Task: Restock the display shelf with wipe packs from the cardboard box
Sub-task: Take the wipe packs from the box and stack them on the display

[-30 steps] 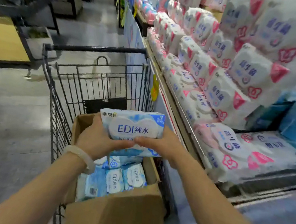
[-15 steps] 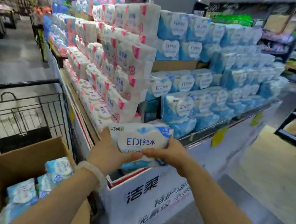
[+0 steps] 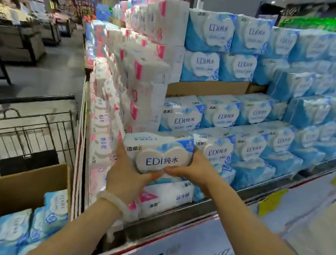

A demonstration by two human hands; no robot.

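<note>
A blue and white wipe pack [image 3: 157, 153] is held between both hands at the corner of the display shelf [image 3: 261, 191]. My left hand [image 3: 126, 175] grips its left end from below, with a pale bracelet on the wrist. My right hand [image 3: 195, 171] grips its right end. The pack hovers over a white and pink pack [image 3: 166, 197] on the lowest tier, next to stacked blue packs [image 3: 215, 150]. The cardboard box [image 3: 11, 194] stands open at the lower left, with several blue packs [image 3: 54, 208] inside.
The box rests in a black wire shopping cart [image 3: 24, 127] left of the shelf. Pink and white packs [image 3: 143, 77] fill the shelf's left face, blue ones [image 3: 296, 84] its right. An aisle floor [image 3: 47, 77] runs back on the left; a yellow tag [image 3: 270, 200] hangs from the shelf edge.
Both hands have carried the wipe pack from above the box in the cart rightward and forward to the shelf's lowest tier. My view has turned from the cart toward the blue stacks.
</note>
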